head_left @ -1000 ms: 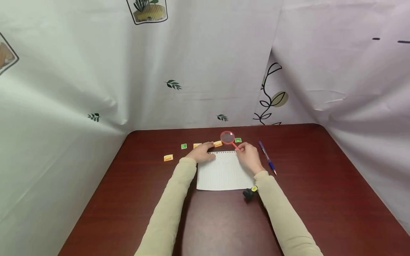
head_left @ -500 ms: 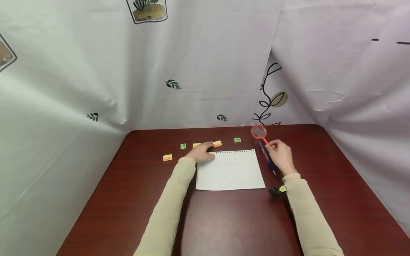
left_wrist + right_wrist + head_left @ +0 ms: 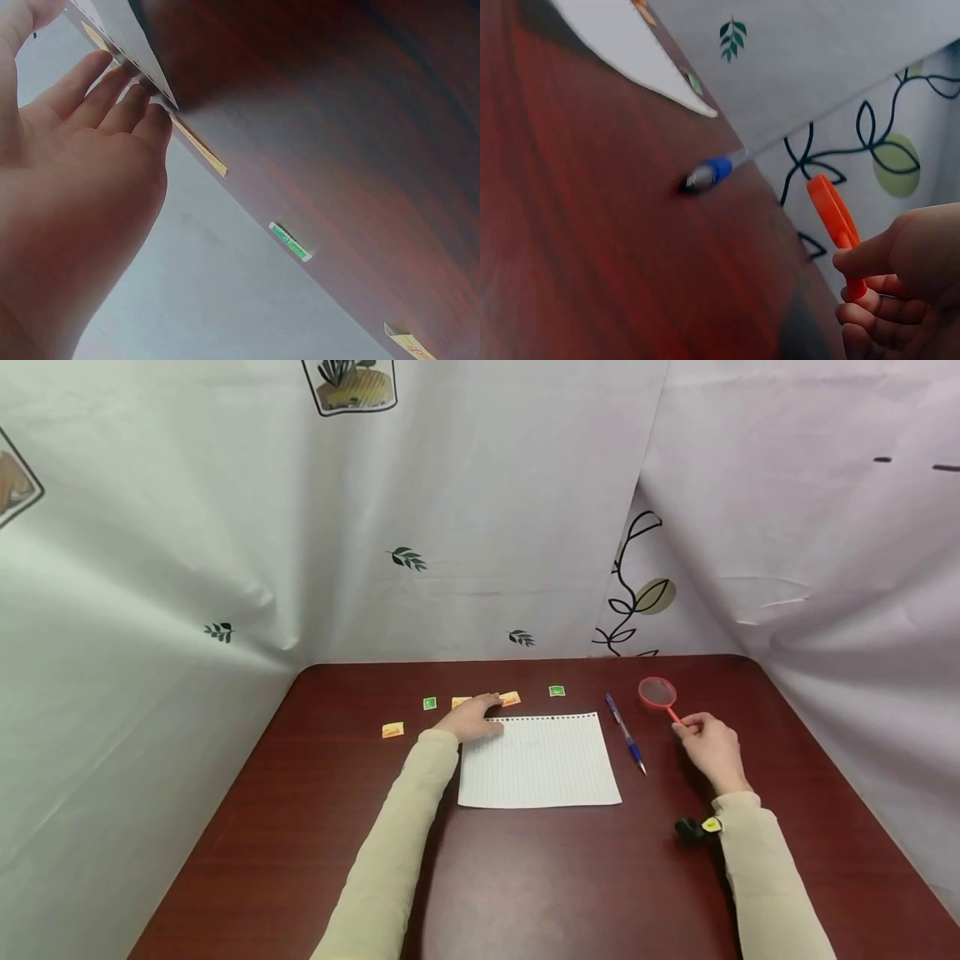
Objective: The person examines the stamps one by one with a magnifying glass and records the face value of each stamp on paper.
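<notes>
A lined sheet of paper (image 3: 540,764) lies on the dark red table. My left hand (image 3: 468,720) rests on its upper left corner, fingers relaxed and spread; the left wrist view has this hand (image 3: 90,165) beside the paper's edge (image 3: 135,45). Right of the pen (image 3: 626,734), my right hand (image 3: 712,752) pinches the handle of a red magnifying glass (image 3: 657,692), lens pointing away. In the right wrist view, thumb and fingers of the hand (image 3: 907,277) grip the orange-red handle, with the magnifying glass rim (image 3: 831,206) seen nearly edge-on.
Small green cards (image 3: 430,703) and orange cards (image 3: 393,730) lie left of and behind the paper, one green card (image 3: 557,691) farther right. A black device (image 3: 690,831) is at the right wrist. A pale patterned cloth (image 3: 480,527) hangs behind the table.
My right hand has carried the magnifying glass rightward from above the paper's top edge, past the pen, to the table's right part. The left hand has stayed in place.
</notes>
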`<state>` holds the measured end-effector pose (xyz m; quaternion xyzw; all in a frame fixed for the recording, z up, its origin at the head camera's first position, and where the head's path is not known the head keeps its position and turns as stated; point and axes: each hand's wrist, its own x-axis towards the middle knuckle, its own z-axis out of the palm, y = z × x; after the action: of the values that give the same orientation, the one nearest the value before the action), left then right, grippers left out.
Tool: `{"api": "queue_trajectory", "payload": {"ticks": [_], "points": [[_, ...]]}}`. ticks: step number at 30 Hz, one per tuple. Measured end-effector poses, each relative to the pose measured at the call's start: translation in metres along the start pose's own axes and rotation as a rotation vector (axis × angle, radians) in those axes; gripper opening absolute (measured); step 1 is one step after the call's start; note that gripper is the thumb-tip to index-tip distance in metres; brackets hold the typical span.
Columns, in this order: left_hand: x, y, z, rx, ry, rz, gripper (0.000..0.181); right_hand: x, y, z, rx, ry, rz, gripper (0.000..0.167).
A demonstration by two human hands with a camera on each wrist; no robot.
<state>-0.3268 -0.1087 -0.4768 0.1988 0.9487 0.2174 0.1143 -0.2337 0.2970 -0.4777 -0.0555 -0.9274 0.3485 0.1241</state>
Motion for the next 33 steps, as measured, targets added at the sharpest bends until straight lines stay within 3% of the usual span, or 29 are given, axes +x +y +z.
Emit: {"api": "queue_trajectory", "payload": {"ticks": [9, 24, 33], "points": [[0.003, 0.002, -0.001, 0.015, 0.014, -0.014, 0.065, -0.003, 0.015, -0.001, -0.019, -0.033, 0.018, 0.027], [0.002, -0.003, 0.002, -0.031, -0.006, -0.016, 0.055, -0.004, 0.02, 0.002, -0.021, -0.05, 0.044, 0.025], [0.004, -0.005, 0.002, -0.022, -0.018, 0.019, 0.048, -0.003, 0.022, 0.001, -0.022, -0.04, 0.028, 0.027]]}}
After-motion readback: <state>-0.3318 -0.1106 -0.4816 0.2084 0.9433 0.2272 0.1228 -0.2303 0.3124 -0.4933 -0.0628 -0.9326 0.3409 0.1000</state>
